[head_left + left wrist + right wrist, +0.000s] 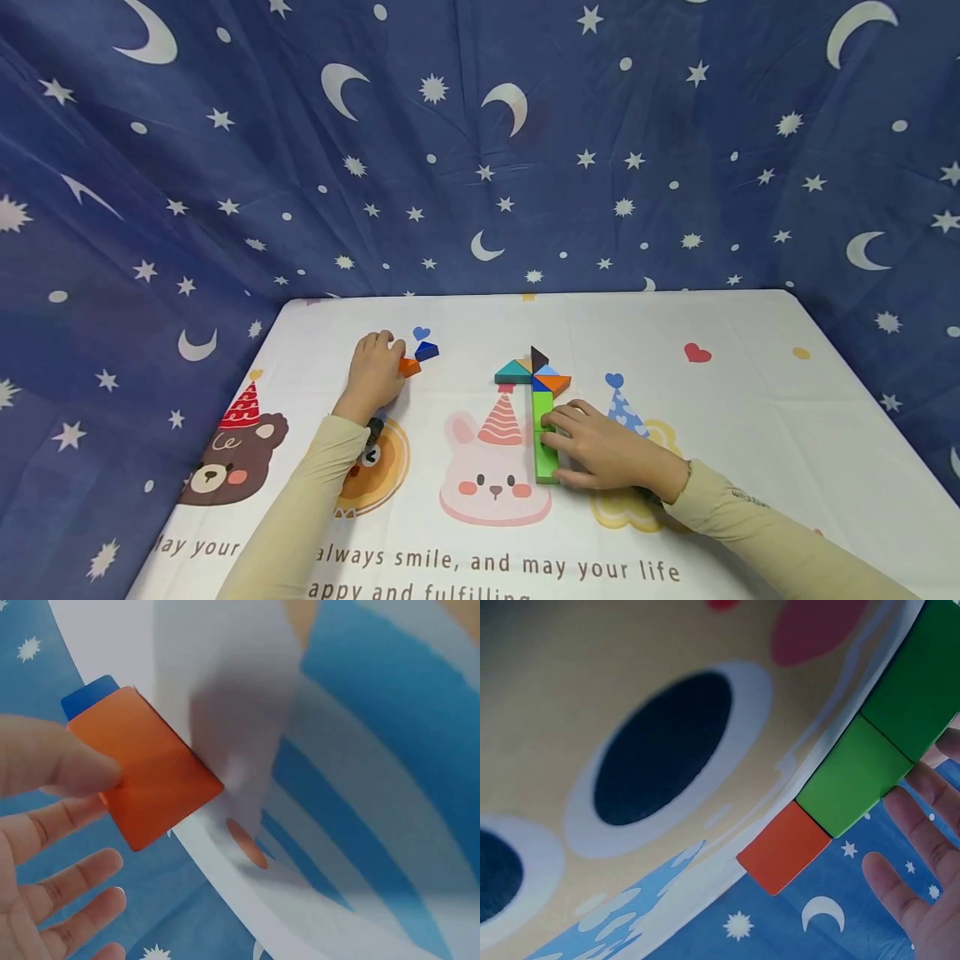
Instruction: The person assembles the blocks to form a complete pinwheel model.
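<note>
At the left, my left hand (377,372) pinches an orange block (146,769) between thumb and forefinger, its other fingers spread apart. A dark blue block (427,351) lies just beyond that orange one. Near the middle, my right hand (600,446) rests against the side of two green blocks (545,458) laid end to end, its fingers fairly straight. In the right wrist view the fingertips (904,806) meet the edge of the green block (855,776). Above the green column, several triangular blocks form a pinwheel, among them a teal triangle (513,373), a black triangle (538,359) and an orange triangle (554,382).
A white tablecloth (750,433) printed with cartoon animals, hearts and lettering covers the table. Behind it and along the sides hangs a dark blue curtain (420,200) with moons and stars.
</note>
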{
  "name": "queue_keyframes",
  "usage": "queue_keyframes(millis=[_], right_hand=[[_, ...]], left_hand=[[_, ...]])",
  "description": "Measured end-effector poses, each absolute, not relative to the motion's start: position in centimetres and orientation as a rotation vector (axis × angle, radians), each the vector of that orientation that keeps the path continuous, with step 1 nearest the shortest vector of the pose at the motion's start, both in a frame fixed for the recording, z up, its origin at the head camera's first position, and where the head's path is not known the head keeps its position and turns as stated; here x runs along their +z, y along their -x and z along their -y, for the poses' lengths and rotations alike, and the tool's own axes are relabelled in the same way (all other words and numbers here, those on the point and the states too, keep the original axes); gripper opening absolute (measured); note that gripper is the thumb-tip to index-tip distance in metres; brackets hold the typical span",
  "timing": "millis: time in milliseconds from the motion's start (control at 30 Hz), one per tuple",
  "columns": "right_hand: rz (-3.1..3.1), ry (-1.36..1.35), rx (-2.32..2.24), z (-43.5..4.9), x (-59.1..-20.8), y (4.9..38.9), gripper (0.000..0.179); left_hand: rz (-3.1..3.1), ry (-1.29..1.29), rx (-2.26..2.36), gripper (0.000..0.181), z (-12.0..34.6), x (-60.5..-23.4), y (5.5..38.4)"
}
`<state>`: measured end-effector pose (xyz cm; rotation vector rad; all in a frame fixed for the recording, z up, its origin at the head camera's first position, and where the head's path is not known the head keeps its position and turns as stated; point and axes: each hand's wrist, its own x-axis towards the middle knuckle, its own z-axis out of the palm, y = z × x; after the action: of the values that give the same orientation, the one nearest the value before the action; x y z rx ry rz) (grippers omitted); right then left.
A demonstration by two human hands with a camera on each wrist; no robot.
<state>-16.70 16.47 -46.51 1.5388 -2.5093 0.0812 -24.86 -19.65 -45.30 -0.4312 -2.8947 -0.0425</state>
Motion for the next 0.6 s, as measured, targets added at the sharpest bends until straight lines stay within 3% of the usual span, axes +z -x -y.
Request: queue_keyframes(millis=[333,600], right_hand=[[2.524,-1.538,0.070,-16.5,-46.4,16.7,0.041],[2.444,-1.550,0.081,-16.5,-46.6,16.7,0.041]], left_hand=[[2.883,0.350,-0.060,0.033,17.7,-45.8,26.1],[2.884,0.370,-0.041,0.025,16.3,-46.2,26.7]])
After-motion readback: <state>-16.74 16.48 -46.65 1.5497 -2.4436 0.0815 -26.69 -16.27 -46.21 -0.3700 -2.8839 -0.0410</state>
